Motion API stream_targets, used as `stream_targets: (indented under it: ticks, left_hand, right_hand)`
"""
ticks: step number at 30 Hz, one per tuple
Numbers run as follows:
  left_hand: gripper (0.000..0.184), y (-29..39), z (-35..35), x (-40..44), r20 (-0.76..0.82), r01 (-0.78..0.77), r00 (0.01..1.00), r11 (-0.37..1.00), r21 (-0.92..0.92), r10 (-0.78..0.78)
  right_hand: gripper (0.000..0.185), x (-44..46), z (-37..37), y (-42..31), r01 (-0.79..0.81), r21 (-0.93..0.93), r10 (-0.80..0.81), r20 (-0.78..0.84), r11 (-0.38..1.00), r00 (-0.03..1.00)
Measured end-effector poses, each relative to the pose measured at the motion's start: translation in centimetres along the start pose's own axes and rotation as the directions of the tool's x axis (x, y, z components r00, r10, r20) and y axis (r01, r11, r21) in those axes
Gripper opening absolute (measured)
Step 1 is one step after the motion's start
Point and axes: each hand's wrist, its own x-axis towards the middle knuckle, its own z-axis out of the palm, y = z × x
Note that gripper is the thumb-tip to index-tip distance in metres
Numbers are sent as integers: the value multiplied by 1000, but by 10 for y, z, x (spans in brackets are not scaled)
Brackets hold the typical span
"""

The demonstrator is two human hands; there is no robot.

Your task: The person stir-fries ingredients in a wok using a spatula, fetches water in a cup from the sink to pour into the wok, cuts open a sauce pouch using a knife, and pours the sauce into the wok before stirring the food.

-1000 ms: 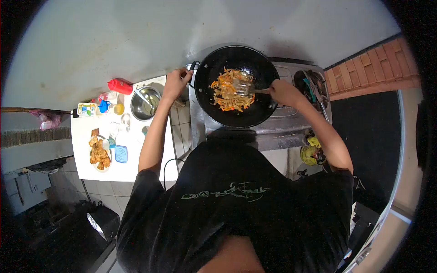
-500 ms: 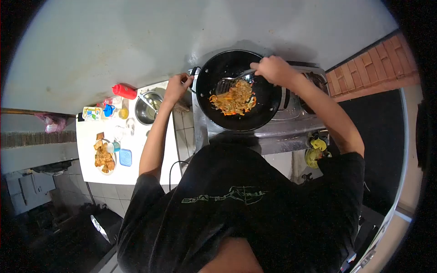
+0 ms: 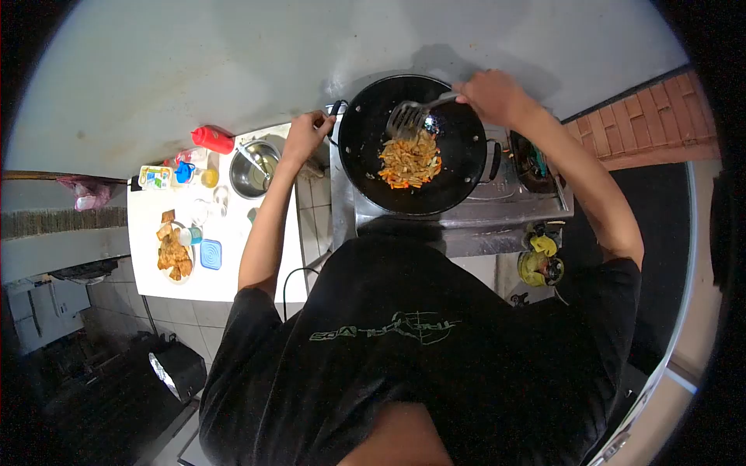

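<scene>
A black wok (image 3: 458, 167) with two side handles sits on the metal stove (image 3: 482, 233). Chopped food with orange and pale pieces (image 3: 410, 161) lies heaped in its middle. My right hand (image 3: 497, 95) is closed around the handle of a slotted spatula (image 3: 408, 119), whose head is tilted at the heap's far edge. At the wok's left side, my left hand (image 3: 309, 133) has its fingers closed on the wok handle (image 3: 336, 110).
Left of the stove is a white table (image 3: 155, 285) with a steel bowl (image 3: 242, 186), a red squeeze bottle (image 3: 211, 140), a plate of fried food (image 3: 174, 255) and a blue lid (image 3: 210, 254). A grey wall (image 3: 256, 62) rises behind the wok.
My right hand has moved up and right with the spatula, whose head has gone from the heap's left side to its far edge. The food is gathered more tightly. My left hand stays at the handle.
</scene>
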Motion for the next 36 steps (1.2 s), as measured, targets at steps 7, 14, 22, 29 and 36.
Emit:
stream_targets:
  ticks: [7,14,22,29,36]
  left_hand:
    - [38,1,1,2,6,3,1000,1000,11,-3]
    - [38,3,-3,-3,1,5,1000,999,-37,-5]
    - [38,-3,0,-1,10,-9,1000,999,-51,9]
    - [35,-8,3,-3,-19,-37,999,997,-68,36]
    - [35,-8,-3,-6,45,-43,998,999,-21,44]
  right_hand:
    - [16,4,35,-19,-205,164,189,104,965,976]
    - [19,-71,-22,-103,-225,176,208,107,958,972]
    - [35,-92,29,-152,-353,72,352,25,933,936]
    - [57,-123,-5,-233,-552,-4,545,167,834,822]
    - [36,-85,4,-202,-638,-138,649,64,758,758]
